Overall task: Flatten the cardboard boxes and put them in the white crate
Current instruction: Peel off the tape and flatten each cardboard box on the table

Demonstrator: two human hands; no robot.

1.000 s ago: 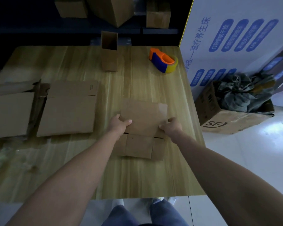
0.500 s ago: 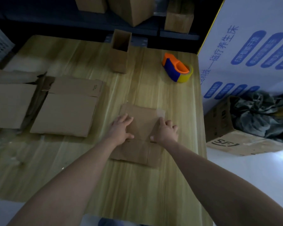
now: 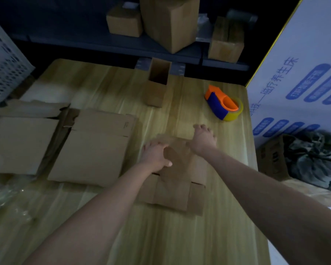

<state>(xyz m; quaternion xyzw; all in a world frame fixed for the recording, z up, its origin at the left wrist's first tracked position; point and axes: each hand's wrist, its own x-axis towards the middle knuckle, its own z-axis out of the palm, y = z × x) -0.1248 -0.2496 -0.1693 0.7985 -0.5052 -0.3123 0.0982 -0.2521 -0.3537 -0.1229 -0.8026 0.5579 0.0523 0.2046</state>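
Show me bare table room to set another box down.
Bare wood lies between the upright box and the tape dispenser, and along the near edge, nearer than the flattened box. The left, under flat cardboard, is crowded.

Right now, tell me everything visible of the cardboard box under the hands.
The small cardboard box is plain brown and flattened. It lies on the wooden table, its flaps with slits pointing toward the person. The left hand presses its far left part; the right hand lies over its far right corner.
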